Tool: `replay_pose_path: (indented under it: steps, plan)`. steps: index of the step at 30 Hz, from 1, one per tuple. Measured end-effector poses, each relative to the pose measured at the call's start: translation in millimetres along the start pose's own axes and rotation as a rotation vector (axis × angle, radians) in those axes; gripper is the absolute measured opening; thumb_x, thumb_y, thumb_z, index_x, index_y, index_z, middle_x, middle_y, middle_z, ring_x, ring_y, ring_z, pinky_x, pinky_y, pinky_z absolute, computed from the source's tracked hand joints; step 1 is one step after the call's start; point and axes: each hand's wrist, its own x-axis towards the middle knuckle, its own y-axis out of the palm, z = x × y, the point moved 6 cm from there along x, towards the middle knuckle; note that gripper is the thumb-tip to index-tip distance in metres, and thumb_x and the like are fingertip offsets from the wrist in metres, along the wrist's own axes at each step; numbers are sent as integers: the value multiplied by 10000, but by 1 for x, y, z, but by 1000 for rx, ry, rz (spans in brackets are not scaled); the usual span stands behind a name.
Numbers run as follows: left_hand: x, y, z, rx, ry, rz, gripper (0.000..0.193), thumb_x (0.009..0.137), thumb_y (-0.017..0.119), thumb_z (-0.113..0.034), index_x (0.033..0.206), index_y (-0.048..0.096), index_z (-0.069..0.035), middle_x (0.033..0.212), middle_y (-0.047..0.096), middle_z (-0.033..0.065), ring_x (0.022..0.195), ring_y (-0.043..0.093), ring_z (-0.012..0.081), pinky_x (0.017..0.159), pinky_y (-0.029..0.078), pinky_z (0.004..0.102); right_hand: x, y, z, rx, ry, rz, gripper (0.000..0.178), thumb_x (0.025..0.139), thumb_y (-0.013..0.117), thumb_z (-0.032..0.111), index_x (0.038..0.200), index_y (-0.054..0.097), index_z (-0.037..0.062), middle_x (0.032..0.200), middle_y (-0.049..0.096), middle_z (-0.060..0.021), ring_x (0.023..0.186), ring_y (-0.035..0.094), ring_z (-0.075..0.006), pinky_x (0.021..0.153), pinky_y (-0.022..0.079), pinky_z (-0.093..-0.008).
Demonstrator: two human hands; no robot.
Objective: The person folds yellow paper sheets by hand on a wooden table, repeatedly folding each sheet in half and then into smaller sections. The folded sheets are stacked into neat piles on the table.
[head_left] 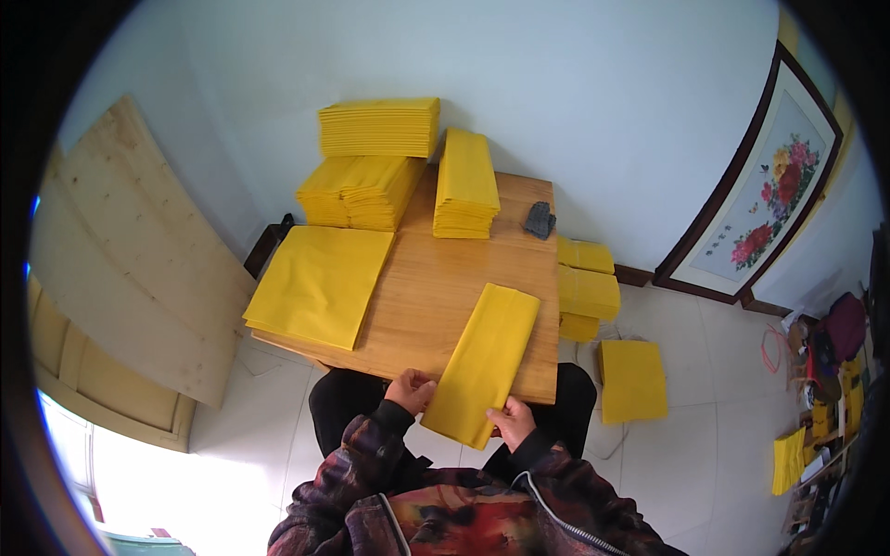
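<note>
A yellow sheet (484, 363), folded into a long strip, lies slanted across the front right of the wooden table (417, 287). Its near end sticks out past the table edge over my lap. My right hand (512, 423) pinches the near right corner, thumb on top. Curled fingers of my left hand (413, 391) close at the strip's near left edge; their tips are partly hidden. Left of the strip, wider flat yellow sheets (320, 283) lie in a low pile. Whether the material is paper or cloth, I cannot tell.
Folded yellow stacks (378, 128) stand at the table's back, beside another stack (465, 181). A dark grey cloth (540, 221) sits at the right edge. Yellow bundles (589, 292) and a yellow pile (634, 380) are right of the table. A wooden board (139, 250) leans at left.
</note>
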Motion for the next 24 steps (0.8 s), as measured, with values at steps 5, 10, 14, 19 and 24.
replay_pose_path:
  steps: [5,10,14,19,24]
  plan:
    - [9,26,12,-244,-187,293,414,903,629,-231,1206,511,25,975,669,130,770,670,182,625,566,322,-8,-4,22,3,-140,99,306,865,573,12,1155,478,-10,953,650,-94,765,646,-144,601,537,-280]
    - [15,66,-3,-341,-56,473,416,857,610,-47,1255,503,11,1117,640,95,956,639,180,858,516,315,-23,-9,48,71,-171,135,424,849,554,-41,1247,413,-9,1038,637,-103,880,636,-147,748,508,-274]
    - [25,72,-57,-444,129,517,440,859,586,-14,1289,493,-2,1177,616,94,1029,611,179,891,502,329,-29,-20,101,53,-335,125,460,845,539,-55,1279,392,-16,1088,625,-107,936,622,-139,793,487,-267]
    - [91,59,-157,-327,367,470,480,861,581,-5,1327,464,-13,1203,606,75,1055,592,158,916,482,314,30,-31,192,-61,-502,182,447,836,527,-61,1268,419,-25,1161,599,-103,1045,592,-151,892,460,-279]
    - [189,28,-256,-115,536,293,361,847,606,-15,1198,526,3,1087,636,81,945,614,151,821,504,303,139,-33,280,-137,-572,178,439,849,522,-56,1279,433,-37,1133,614,-98,1008,606,-152,866,475,-277]
